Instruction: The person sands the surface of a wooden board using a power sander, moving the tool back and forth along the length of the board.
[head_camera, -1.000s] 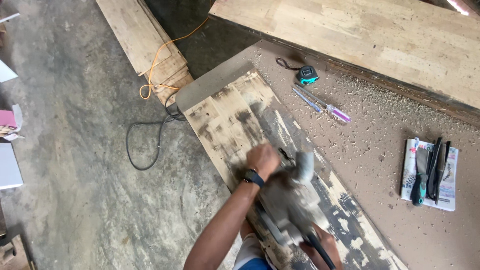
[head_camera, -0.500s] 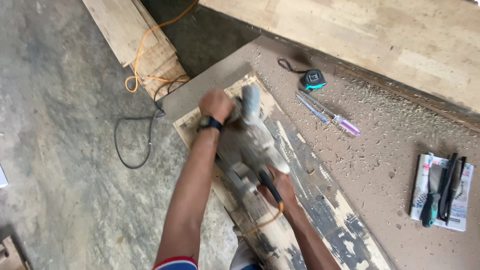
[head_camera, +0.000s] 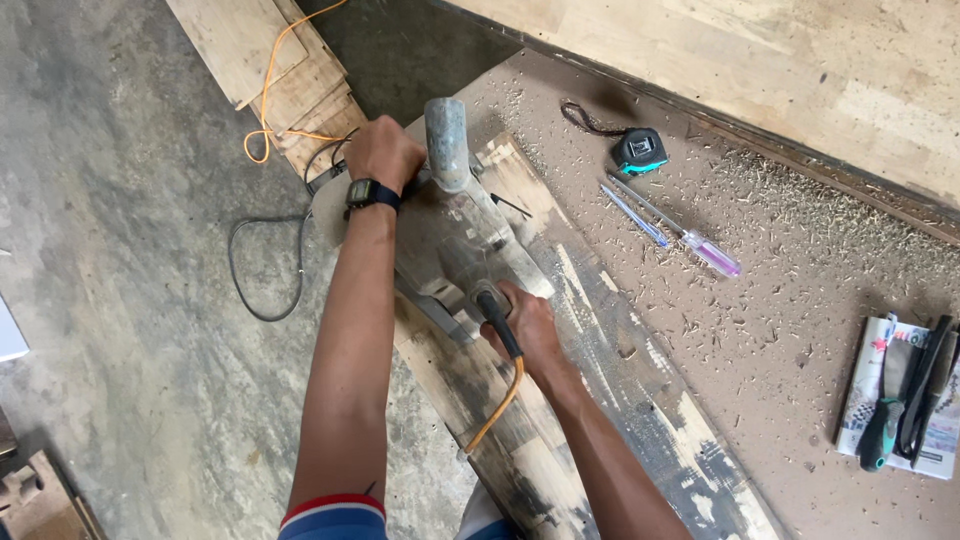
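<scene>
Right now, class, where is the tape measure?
In the head view, the tape measure lies on the shaving-strewn bench at upper right, just above the screwdriver and right of the power planer.

Grey planer (head_camera: 455, 235) — orange cord (head_camera: 497, 408) — black-blotched pale board (head_camera: 600, 400).

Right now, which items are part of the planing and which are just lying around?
In use:
- left hand on the front of the electric planer
- right hand on its rear handle
- paint-stained board under it
- orange cord

Lying about:
- tape measure
- screwdriver
- hand tools on folded paper
- stacked boards
</scene>
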